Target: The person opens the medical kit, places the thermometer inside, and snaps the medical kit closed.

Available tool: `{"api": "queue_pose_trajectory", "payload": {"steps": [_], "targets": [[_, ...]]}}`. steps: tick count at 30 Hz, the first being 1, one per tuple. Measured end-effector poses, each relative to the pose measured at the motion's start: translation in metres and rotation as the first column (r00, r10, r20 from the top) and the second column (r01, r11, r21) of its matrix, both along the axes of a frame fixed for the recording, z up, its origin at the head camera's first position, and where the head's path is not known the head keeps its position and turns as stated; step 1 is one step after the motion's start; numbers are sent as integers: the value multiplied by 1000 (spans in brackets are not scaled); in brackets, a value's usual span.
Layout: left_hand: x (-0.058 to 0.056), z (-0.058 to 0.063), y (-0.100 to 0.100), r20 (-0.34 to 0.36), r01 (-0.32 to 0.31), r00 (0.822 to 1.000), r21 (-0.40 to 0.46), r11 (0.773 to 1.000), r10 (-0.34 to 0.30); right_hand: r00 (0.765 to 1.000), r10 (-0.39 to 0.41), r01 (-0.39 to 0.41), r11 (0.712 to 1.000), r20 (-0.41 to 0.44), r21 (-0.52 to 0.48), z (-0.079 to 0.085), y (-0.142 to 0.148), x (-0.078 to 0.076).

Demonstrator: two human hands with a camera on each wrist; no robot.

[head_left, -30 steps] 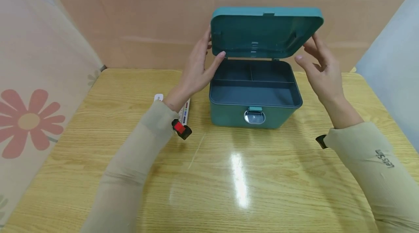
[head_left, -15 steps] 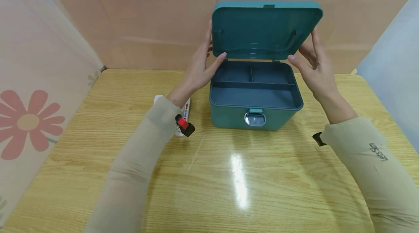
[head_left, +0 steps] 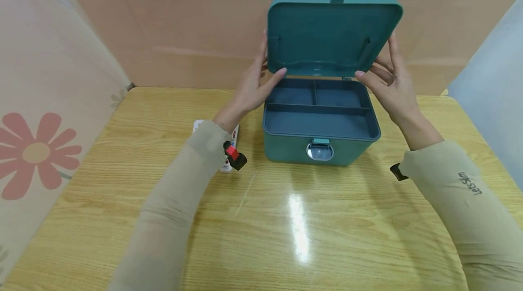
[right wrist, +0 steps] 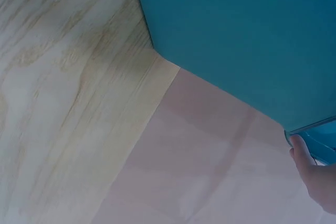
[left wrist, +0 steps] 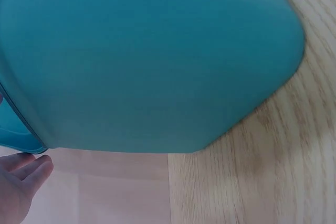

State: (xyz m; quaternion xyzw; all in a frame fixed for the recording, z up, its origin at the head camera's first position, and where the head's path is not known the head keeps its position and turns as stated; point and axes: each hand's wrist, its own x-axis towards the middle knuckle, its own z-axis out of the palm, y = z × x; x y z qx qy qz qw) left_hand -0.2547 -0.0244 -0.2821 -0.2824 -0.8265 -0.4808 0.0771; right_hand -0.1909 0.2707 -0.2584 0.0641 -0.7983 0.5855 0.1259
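Note:
A teal storage box [head_left: 318,150] stands on the table with its lid [head_left: 333,36] raised and leaning back. Inside the rim sits a dark blue tray [head_left: 320,120] split into three compartments, with nothing seen in them. My left hand [head_left: 255,86] holds the lid's left side, thumb at the lower front corner and fingers partly hidden behind. On the other side my right hand [head_left: 394,89] grips the lid's right edge the same way. In the left wrist view the box's side wall [left wrist: 157,66] fills most of the picture; fingers [left wrist: 31,174] touch the lid's edge.
Partly under my left forearm lies a white item with small coloured marks [head_left: 226,165], its kind hidden. The wooden table [head_left: 253,236] ends at a pinkish-brown backdrop [head_left: 196,27]. A flowered sheet [head_left: 37,77] hangs at the left and a pale one [head_left: 490,59] at the right.
The lid has tilted further back and up. My right hand has moved in to the left, its thumb now at the lid's lower right corner. My left hand shifted slightly right with the lid.

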Motion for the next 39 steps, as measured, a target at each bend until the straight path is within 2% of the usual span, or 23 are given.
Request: {"api": "queue_pose_trajectory", "payload": {"steps": [4, 7, 10, 14, 16, 22, 24, 26, 31, 34, 39], "targets": [[-1, -1, 1, 9, 2, 1000, 2, 1000, -2, 1000, -24, 24, 1000, -7, 16, -2, 1, -2], [-3, -3, 1, 18, 9, 1000, 8, 1000, -9, 1000, -6, 5, 997, -17, -79, -4, 0, -4], [-4, -6, 2, 39, 18, 999, 32, 999, -19, 1000, 14, -19, 982, -26, -190, -6, -2, -6], [-5, -5, 4, 67, 30, 997, 71, 997, -35, 1000, 13, -19, 973, -27, -229, -9, -3, -9], [-2, -3, 6, 77, 42, 996, 97, 994, -50, 1000, 11, -17, 972, -26, -233, -10, -4, -10], [16, 14, 9, 125, 93, 985, 198, 976, -119, 998, 49, -58, 968, -40, -243, -14, -5, -14], [17, 16, 10, 130, 96, 983, 216, 972, -126, 998, 51, -60, 970, -40, -235, -14, -5, -15], [13, 11, 12, 123, 96, 984, 230, 968, -127, 998, 45, -52, 974, -36, -221, -14, -4, -15], [-4, -8, 15, 81, 109, 988, 259, 960, -134, 1000, 27, -25, 983, 5, -181, -15, -3, -17], [-7, -13, 17, 72, 101, 990, 259, 961, -124, 1000, 14, -10, 987, 21, -159, -16, -3, -17], [-8, -16, 18, 60, 84, 993, 252, 964, -102, 1000, 12, -12, 983, 2, -185, -19, -6, -19]]}}
